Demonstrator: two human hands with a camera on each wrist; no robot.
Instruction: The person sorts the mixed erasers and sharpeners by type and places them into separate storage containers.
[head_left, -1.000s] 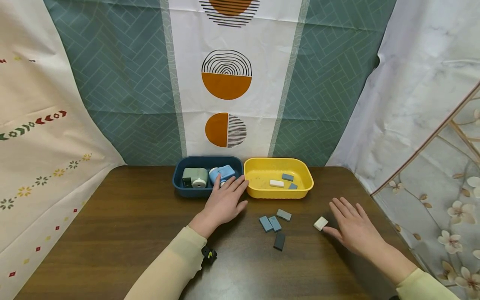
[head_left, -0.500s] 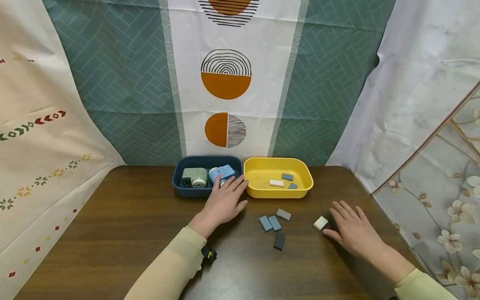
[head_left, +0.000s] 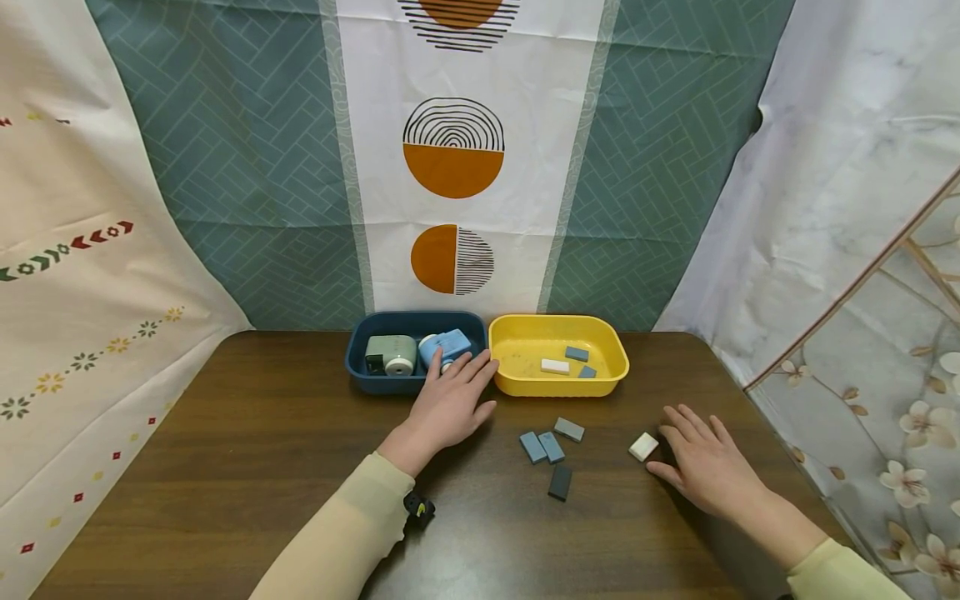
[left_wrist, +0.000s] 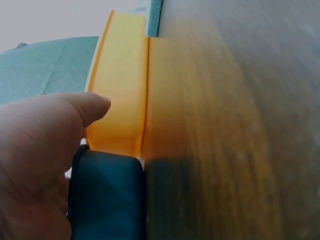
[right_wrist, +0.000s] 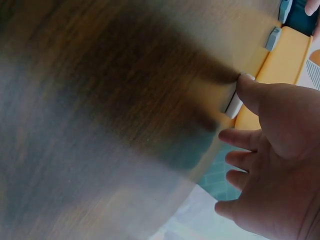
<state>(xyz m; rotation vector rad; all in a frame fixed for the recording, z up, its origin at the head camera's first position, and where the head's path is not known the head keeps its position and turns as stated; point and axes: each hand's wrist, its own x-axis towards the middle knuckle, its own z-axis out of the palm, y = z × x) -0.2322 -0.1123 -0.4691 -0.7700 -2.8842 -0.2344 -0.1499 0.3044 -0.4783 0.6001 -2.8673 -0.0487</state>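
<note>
In the head view my left hand [head_left: 447, 404] lies with fingers extended over the front right rim of the dark blue bin [head_left: 356, 367], partly in front of a light blue and white object [head_left: 452, 342] inside. Beside that sits a sage green boxy object [head_left: 391, 350] with a round white part. My right hand [head_left: 708, 464] hovers by a small white block [head_left: 643, 447] on the table, thumb and fingers apart and holding nothing. Two blue-grey blocks [head_left: 542, 447], a grey block [head_left: 569, 429] and a black block [head_left: 559, 482] lie left of it.
A yellow bin [head_left: 510, 387] stands against the blue one, holding a white block [head_left: 555, 367] and two blue-grey pieces [head_left: 577, 353]. Behind the brown wooden table [head_left: 247, 450] hangs a patterned cloth [head_left: 525, 192]. More cloth drapes at both sides.
My right hand's fingertips have drawn back slightly toward me, and its thumb has shifted a little away from the white block. The left hand stays at the blue bin.
</note>
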